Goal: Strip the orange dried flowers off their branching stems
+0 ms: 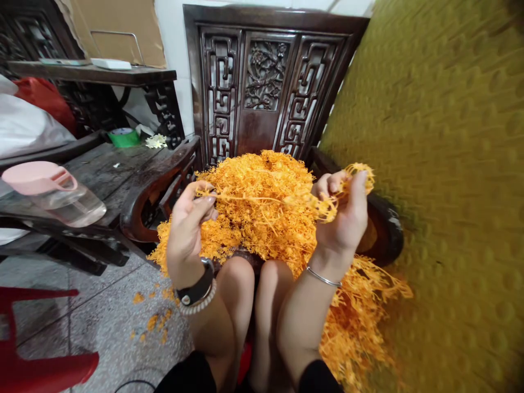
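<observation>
— Hands, then: what is each one doing?
— The left hand (188, 229) is raised, thumb and forefinger pinched on one end of an orange strand (262, 199). The right hand (344, 218) is curled closed around the other end, where the strand bunches into a frilly clump above the fingers.
— And where does the strand sit?
— It is stretched level between the two hands, just above a heap of orange sprigs (262, 240) of the same kind.
— What is the heap resting on?
— It rests on the seat of a dark carved chair (262, 82) and spills over the front edge beside the person's bare knees (239, 284). More of it hangs down on the right, against a yellow dimpled surface (442, 191) that stands close to the right hand.
— Anything crowding the left side?
— The chair's curved armrest (155, 191) sits just beside the left hand. Beyond it a dark wooden table (110, 169) carries a clear bottle with a pink lid (57, 191), lying tilted, and a green tape roll (124, 136) further back.
— And the floor?
— Loose orange bits (153, 319) lie scattered near the left knee, and a red plastic stool (36, 365) stands well apart at the lower left.
— Anything on the wrists?
— There is a black watch (198, 289) on the left and a thin bangle (323, 278) on the right.
</observation>
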The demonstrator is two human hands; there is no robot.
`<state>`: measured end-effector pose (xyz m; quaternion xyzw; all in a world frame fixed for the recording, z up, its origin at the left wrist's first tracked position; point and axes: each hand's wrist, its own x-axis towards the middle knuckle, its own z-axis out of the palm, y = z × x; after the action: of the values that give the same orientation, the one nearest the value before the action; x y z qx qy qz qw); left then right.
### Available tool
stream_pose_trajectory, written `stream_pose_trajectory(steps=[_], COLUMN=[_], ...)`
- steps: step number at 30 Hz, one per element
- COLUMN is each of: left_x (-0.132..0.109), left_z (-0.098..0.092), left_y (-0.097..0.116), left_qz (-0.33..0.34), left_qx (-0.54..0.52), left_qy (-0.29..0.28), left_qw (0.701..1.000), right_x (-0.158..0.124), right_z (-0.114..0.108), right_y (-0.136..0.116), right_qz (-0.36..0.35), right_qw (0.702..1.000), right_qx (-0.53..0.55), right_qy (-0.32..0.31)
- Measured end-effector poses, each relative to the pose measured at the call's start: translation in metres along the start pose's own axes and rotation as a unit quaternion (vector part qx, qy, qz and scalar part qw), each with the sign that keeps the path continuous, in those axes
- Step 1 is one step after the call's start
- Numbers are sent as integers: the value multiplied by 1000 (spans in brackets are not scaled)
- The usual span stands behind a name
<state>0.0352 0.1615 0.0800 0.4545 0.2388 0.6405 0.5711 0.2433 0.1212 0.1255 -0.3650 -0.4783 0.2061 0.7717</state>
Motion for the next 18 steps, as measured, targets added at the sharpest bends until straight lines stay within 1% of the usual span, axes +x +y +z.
stream_pose_trajectory(steps=[2, 4, 5, 6, 8, 9, 11, 13, 15, 16, 18], left_x=[-14, -25, -29, -32, -34, -33, -31, -28, -26, -24, -22], left_z=[-8, -14, -14, -13, -1, 8, 29, 49, 63, 68, 72], left_y=[15, 26, 31, 34, 36, 35, 28, 17, 5, 0, -8], left_qz=[29, 85, 115, 137, 148, 139, 126, 114, 101, 96, 81], left_qx=[-89, -192, -221, -226, -174, -135, -85, -34, 47, 84, 126], left_qy=[-33, -78, -96, -108, -114, -113, -112, -138, -170, -180, -198], left_qw=[995, 975, 964, 958, 967, 975, 982, 983, 979, 975, 969], right_x=[3, 3, 1, -2, -10, -13, -19, -21, -20, -19, -18], right_z=[-6, -14, -18, -22, -26, -26, -23, -17, -11, -8, -2], right_y=[-1, -4, -6, -8, -11, -12, -14, -14, -14, -13, -13], right_qz=[8, 13, 20, 28, 59, 79, 117, 150, 154, 148, 129], right_qw=[999, 998, 997, 995, 982, 971, 942, 909, 888, 885, 891], right_qx=[32, 48, 42, 30, -2, -18, -39, -49, -44, -41, -41], right_qy=[-13, -39, -63, -95, -180, -226, -313, -387, -431, -440, -434])
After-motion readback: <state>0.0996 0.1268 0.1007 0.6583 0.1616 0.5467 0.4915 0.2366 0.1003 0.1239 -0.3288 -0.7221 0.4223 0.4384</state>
